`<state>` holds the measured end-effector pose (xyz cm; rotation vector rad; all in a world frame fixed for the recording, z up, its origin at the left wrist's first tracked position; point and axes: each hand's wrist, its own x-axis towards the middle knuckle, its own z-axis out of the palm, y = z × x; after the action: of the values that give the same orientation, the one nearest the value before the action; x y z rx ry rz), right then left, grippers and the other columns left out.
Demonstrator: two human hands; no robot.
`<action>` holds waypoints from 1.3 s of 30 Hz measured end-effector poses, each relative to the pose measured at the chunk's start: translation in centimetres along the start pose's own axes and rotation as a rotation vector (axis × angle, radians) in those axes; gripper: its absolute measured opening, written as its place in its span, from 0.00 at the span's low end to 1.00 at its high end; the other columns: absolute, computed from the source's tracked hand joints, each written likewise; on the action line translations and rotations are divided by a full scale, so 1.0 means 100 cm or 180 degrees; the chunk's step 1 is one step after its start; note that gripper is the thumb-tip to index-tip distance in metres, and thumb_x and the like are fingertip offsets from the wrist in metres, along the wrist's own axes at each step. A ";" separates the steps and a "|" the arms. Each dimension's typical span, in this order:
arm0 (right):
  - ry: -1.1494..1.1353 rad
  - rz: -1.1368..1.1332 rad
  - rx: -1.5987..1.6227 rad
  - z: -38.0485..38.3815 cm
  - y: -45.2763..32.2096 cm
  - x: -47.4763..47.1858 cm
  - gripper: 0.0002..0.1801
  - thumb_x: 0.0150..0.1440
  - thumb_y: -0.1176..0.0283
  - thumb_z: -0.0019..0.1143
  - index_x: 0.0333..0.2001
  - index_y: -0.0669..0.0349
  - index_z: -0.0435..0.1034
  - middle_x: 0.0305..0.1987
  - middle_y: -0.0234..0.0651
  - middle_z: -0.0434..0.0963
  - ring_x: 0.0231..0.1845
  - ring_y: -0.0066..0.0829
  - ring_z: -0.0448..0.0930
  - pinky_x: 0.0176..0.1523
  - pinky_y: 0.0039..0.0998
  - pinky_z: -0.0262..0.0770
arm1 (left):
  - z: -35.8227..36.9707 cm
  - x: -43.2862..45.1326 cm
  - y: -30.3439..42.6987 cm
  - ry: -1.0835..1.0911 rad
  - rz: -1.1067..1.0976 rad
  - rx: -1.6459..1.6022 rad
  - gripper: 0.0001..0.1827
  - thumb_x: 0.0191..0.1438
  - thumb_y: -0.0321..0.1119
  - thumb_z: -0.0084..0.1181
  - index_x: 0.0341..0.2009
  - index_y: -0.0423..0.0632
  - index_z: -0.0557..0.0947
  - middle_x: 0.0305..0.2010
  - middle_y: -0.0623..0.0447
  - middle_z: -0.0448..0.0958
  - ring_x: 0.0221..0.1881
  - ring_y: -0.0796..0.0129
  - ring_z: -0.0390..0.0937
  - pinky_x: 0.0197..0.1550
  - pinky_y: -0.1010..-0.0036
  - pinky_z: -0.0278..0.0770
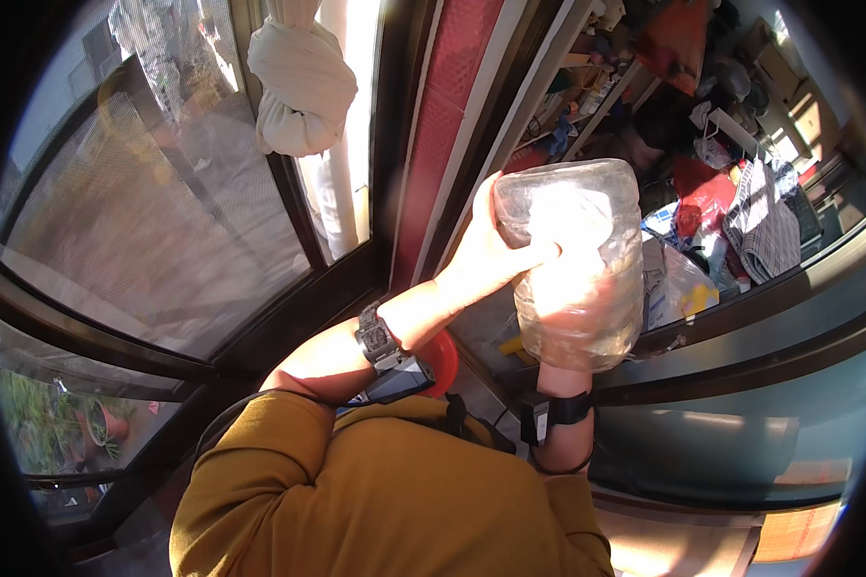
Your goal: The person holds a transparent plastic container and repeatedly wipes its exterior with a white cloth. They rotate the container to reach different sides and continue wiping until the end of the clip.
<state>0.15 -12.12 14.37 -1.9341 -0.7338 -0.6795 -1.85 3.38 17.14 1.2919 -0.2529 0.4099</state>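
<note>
A large clear plastic jug [623,238] with ribbed sides is held up in front of my chest. Strong sunlight whitens its middle, so what lies inside cannot be made out. My left hand [485,249] grips its left side, with the thumb laid across the near face. From below, my right hand [567,369] holds the jug's lower end; most of that hand is behind the plastic, blurred and lost in glare. A black watch [379,335] is on my left wrist, and a strap with a small black box [535,420] is on my right.
Dark-framed glass panes [173,216] stand at left, beside a knotted cream curtain [299,79]. Beyond a window frame at right are piled bags, a red plastic bag [700,195] and a striped cloth [761,216]. A red round object [444,360] shows below my left forearm.
</note>
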 end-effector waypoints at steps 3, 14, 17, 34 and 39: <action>0.0050 -0.0085 -0.0077 -0.003 0.001 -0.001 0.18 0.62 0.70 0.53 0.54 0.66 0.66 0.52 0.38 0.76 0.51 0.29 0.77 0.54 0.28 0.75 | 0.001 0.000 -0.001 -0.0057 -0.0075 -0.0169 0.62 0.40 0.48 0.75 0.69 0.39 0.46 0.66 0.40 0.56 0.70 0.55 0.52 0.70 0.59 0.55; 0.0176 -0.1194 -0.1503 -0.016 0.009 -0.007 0.21 0.63 0.68 0.52 0.58 0.64 0.64 0.55 0.37 0.73 0.54 0.29 0.75 0.57 0.30 0.73 | -0.003 0.000 -0.005 0.0104 -0.0065 0.0062 0.60 0.39 0.48 0.76 0.66 0.38 0.51 0.63 0.41 0.61 0.67 0.56 0.59 0.68 0.61 0.60; 0.0281 -0.1376 -0.1812 -0.023 0.013 -0.007 0.22 0.63 0.67 0.51 0.59 0.63 0.63 0.55 0.37 0.72 0.54 0.29 0.74 0.57 0.31 0.73 | -0.004 0.001 -0.003 0.0150 -0.0109 0.0056 0.60 0.38 0.46 0.77 0.66 0.38 0.51 0.62 0.40 0.63 0.65 0.57 0.62 0.66 0.62 0.64; 0.0277 0.1952 0.3301 -0.013 0.010 -0.034 0.22 0.64 0.65 0.49 0.59 0.63 0.64 0.55 0.36 0.72 0.54 0.29 0.75 0.56 0.31 0.74 | -0.009 -0.009 -0.012 -0.0089 -0.0215 -0.0296 0.55 0.42 0.44 0.75 0.66 0.39 0.53 0.64 0.42 0.61 0.68 0.58 0.58 0.69 0.61 0.59; 0.0235 0.2133 0.3539 -0.023 0.009 -0.039 0.22 0.65 0.64 0.48 0.58 0.63 0.64 0.55 0.36 0.72 0.53 0.29 0.75 0.56 0.31 0.74 | -0.009 -0.008 -0.012 -0.0247 -0.0447 -0.0914 0.50 0.47 0.34 0.71 0.66 0.43 0.51 0.63 0.42 0.62 0.64 0.60 0.64 0.63 0.60 0.68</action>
<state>-2.11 -15.36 12.03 -0.9822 -0.2494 0.1085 -2.08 3.85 15.50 1.0367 -0.2740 0.1952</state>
